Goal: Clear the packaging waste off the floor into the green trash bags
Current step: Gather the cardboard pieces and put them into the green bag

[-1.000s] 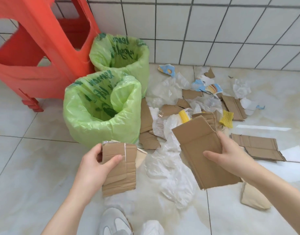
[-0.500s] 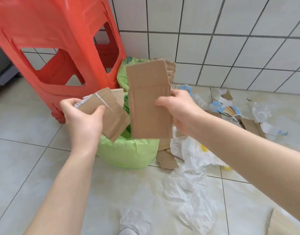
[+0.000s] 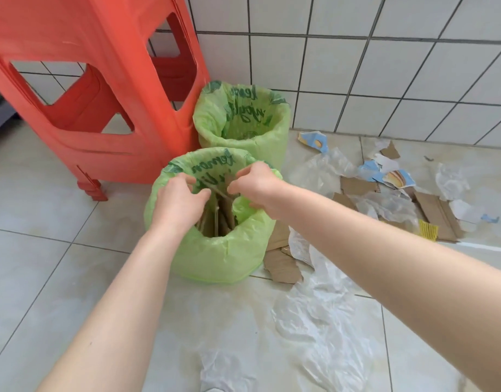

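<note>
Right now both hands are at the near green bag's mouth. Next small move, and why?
Probably let go and draw both hands out. The cardboard pieces already stand inside the near green bag, with the left hand and right hand at their top edges. Then reach right for the cardboard scrap beside the bag.

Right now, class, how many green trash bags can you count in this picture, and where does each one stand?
2. The near bag stands on the floor under both hands, cardboard inside. The far bag stands behind it by the tiled wall, beside the red stool. None seems hidden.
</note>
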Demonstrator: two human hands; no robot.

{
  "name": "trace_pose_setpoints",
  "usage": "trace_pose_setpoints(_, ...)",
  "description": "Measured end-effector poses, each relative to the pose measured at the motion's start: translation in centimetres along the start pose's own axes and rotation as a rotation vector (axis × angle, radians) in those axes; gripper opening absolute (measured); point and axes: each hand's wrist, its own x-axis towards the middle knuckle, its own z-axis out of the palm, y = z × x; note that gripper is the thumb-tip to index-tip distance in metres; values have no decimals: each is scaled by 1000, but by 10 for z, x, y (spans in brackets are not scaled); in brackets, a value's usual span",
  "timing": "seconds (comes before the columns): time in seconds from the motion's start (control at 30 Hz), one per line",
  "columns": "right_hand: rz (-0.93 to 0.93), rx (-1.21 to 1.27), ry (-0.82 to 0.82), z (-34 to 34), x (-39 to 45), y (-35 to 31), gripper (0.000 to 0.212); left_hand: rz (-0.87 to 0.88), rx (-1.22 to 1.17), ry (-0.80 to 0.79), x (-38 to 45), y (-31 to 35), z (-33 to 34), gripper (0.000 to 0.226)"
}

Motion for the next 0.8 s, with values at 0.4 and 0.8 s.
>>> trace_pose_setpoints(0.4,-151,-65,29,-97,-49,56,30,328,-221,158,-68,47,16,13)
trace_pose_setpoints(0.8,181,-131,260,-181,-139,271,15,371,24,-433,-147,40,180,16)
